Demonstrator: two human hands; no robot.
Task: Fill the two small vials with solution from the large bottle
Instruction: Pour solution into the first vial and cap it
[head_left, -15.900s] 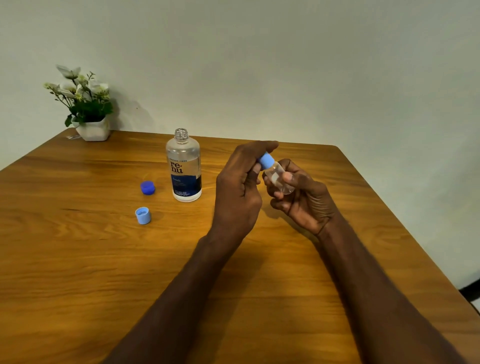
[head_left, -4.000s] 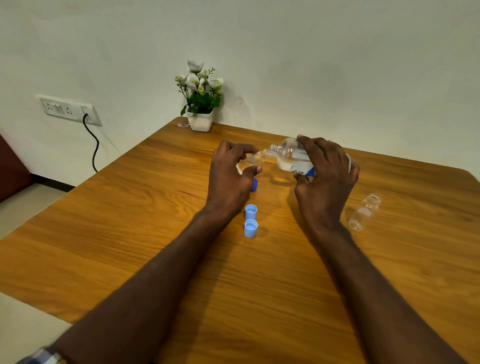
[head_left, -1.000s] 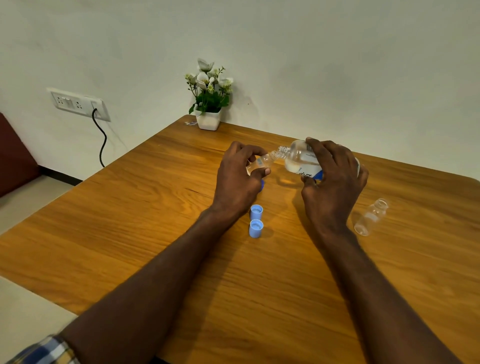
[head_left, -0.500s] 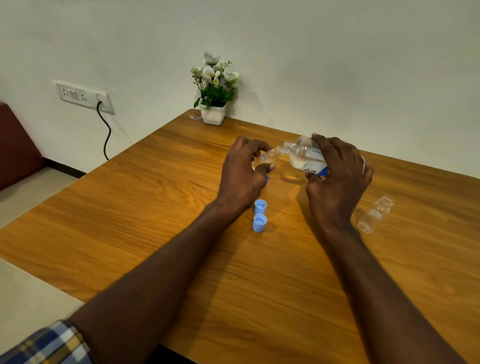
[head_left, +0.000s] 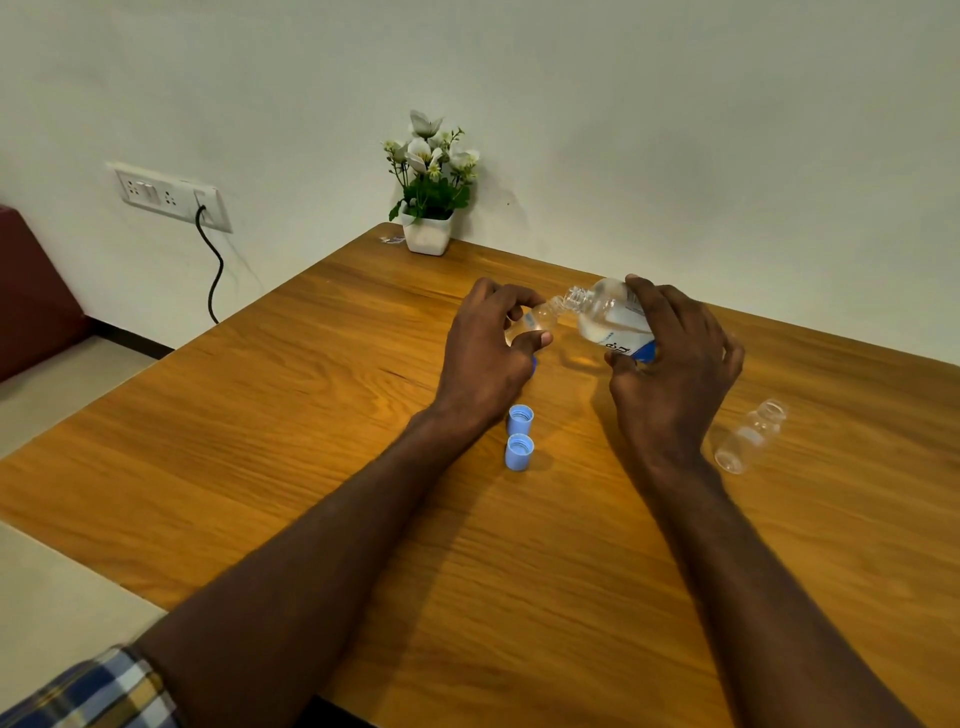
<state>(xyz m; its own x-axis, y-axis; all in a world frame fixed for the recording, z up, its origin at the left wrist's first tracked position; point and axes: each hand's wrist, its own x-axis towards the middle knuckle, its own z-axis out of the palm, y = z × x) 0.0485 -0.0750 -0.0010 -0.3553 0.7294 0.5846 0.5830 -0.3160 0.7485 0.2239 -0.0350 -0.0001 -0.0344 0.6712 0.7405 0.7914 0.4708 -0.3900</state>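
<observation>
My left hand (head_left: 488, 358) grips a small clear vial (head_left: 535, 325), tilted with its mouth toward the right. My right hand (head_left: 675, 384) holds the large clear bottle (head_left: 608, 317) tipped over on its side, its threaded neck touching the vial's mouth. Clear liquid sits in the lower half of the bottle. A second small vial (head_left: 750, 436) lies uncapped on the table to the right of my right hand. Two light blue caps (head_left: 519, 441) stand between my wrists. A dark blue cap (head_left: 533, 365) peeks out under my left hand.
The wooden table (head_left: 291, 415) has its left edge close by, with floor beyond it. A white pot of flowers (head_left: 428, 208) stands at the far corner by the wall. A wall socket with a black cable (head_left: 210, 260) is at the left.
The hands, bottle and vial keep the same pose as half a second and one second ago; only the view has shifted a little. Earlier, both hands held a capped vial.
</observation>
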